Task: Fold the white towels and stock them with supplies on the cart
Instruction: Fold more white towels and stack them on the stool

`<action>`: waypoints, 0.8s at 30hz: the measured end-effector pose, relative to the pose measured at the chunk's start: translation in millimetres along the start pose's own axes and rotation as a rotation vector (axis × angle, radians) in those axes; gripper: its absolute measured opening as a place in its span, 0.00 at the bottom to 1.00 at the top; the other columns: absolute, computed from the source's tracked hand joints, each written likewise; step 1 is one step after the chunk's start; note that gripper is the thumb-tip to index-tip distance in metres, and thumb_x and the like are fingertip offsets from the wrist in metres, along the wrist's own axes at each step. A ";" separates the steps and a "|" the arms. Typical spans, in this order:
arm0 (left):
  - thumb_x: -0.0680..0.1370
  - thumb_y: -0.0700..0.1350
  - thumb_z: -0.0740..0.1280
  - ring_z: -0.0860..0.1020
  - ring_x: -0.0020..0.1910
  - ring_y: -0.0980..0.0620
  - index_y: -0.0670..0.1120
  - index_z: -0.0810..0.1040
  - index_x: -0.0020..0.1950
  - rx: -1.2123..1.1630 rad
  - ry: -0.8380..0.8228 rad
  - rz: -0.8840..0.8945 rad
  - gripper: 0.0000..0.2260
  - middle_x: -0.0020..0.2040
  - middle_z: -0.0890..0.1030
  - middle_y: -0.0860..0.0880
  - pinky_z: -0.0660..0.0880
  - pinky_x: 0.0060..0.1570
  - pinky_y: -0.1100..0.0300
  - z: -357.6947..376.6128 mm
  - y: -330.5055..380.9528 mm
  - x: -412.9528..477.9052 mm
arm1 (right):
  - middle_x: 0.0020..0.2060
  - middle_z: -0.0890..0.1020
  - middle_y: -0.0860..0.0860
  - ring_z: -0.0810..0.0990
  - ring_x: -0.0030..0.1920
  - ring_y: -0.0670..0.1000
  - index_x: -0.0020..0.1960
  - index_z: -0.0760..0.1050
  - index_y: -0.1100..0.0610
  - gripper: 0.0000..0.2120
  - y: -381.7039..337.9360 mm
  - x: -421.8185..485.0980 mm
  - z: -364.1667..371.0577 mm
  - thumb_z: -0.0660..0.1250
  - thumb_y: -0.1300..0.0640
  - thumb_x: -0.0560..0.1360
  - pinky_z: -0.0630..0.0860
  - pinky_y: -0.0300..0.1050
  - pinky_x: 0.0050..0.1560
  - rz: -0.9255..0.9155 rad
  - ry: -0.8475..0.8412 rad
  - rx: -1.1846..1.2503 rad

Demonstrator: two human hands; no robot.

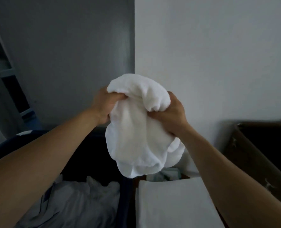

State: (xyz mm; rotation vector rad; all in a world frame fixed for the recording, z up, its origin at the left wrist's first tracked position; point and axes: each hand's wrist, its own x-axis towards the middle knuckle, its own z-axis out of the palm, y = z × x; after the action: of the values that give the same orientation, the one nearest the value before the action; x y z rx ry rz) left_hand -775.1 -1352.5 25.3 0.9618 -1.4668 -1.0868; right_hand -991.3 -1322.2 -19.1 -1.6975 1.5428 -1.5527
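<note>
A bunched white towel (137,129) hangs in the air in front of me, held up at chest height before a wall corner. My left hand (103,106) grips its upper left edge, fingers curled into the cloth. My right hand (171,114) grips the upper right side, with a fold of towel bulging over its fingers. The towel's loose lower part droops between my forearms. Below it lies a flat stack of folded white cloth (174,203).
A dark bin (87,152) at lower left holds crumpled white linen (80,201). A brown cardboard box (260,153) stands open at right. Small packaged supplies (167,174) sit behind the stack. Grey and white walls meet straight ahead; a shelf unit (6,76) stands at far left.
</note>
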 end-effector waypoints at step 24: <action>0.75 0.57 0.71 0.64 0.74 0.49 0.52 0.50 0.81 0.669 -0.742 -0.665 0.42 0.78 0.60 0.50 0.63 0.65 0.60 190.4 -261.4 -147.5 | 0.66 0.73 0.46 0.72 0.65 0.51 0.76 0.62 0.48 0.46 262.2 -186.0 -112.8 0.81 0.46 0.64 0.69 0.45 0.60 0.704 -0.376 -0.259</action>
State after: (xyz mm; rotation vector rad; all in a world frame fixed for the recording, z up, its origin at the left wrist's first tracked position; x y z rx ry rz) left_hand -934.4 -1256.2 -277.5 1.7104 -2.2817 -1.5699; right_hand -1170.2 -1206.0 -284.8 -1.2422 1.8920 -0.6670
